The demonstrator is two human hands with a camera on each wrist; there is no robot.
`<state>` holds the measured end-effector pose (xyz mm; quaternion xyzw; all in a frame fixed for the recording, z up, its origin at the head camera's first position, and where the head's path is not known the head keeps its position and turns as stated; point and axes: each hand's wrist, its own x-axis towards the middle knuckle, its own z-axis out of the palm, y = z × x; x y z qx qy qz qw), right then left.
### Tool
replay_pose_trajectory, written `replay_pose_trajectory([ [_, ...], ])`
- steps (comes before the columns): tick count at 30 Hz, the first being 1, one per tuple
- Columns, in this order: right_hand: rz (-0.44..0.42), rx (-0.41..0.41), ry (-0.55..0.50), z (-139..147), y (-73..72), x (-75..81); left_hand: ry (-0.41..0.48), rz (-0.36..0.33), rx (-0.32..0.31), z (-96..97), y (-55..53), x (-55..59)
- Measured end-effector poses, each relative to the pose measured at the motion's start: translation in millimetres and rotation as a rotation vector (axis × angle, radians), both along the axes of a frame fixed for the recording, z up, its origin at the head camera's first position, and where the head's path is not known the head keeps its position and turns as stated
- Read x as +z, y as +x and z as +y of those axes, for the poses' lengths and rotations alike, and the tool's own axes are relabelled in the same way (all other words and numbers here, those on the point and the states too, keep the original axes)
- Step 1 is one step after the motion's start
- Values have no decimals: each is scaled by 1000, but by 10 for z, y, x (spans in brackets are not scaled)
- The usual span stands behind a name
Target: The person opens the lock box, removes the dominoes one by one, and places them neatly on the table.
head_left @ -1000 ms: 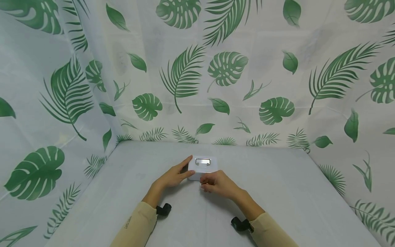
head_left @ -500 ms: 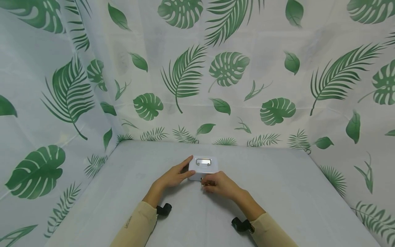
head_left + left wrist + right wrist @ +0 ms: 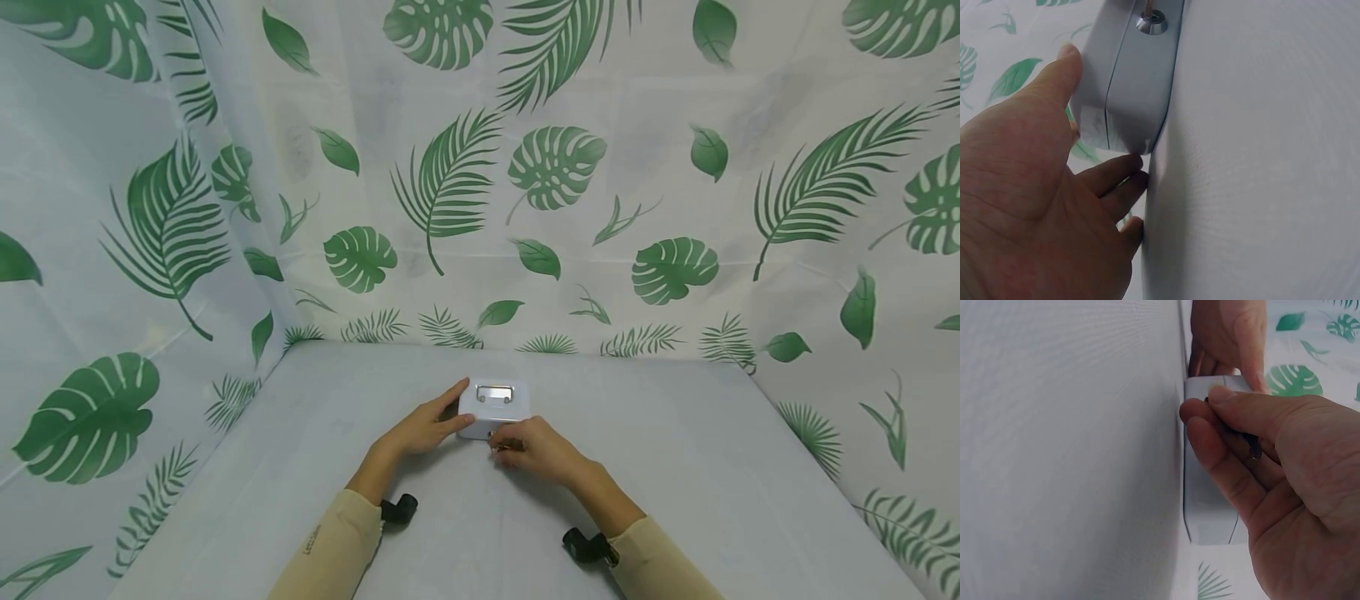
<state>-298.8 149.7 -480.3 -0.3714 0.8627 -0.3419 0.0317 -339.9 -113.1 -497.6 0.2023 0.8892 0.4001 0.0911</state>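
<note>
A small white cash box (image 3: 517, 410) with a metal handle (image 3: 494, 393) on its lid sits on the table. My left hand (image 3: 423, 427) rests against its left end, thumb lying straight on the lid and the other fingers loose at the side. In the left wrist view, a key (image 3: 1149, 7) stands in the round metal lock (image 3: 1151, 22) on the box's front. My right hand (image 3: 536, 448) is at that front, where thumb and forefinger pinch the key; the pinched part is mostly hidden. Something small and dark (image 3: 1252, 445) hangs beneath the right thumb.
A pale cloth covers the table (image 3: 660, 467). White curtains with green leaf prints (image 3: 555, 167) rise behind it and along both sides. Black wrist cameras (image 3: 399, 508) sit on both forearms.
My right fingers have shifted slightly to the right at the lock, and a little more of the lock shows. The left hand stays against the box.
</note>
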Motion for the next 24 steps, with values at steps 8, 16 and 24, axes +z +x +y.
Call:
replay_pose_trajectory([
  [8, 41, -7, 14, -28, -5, -14, -3, 1, 0, -1, -13, -14],
  [16, 57, -18, 33, -42, 12, 10, 4, -3, 3, -3, -11, -12],
  [24, 45, -20, 31, -25, 25, 35, -5, -2, -2, -5, -9, -16],
])
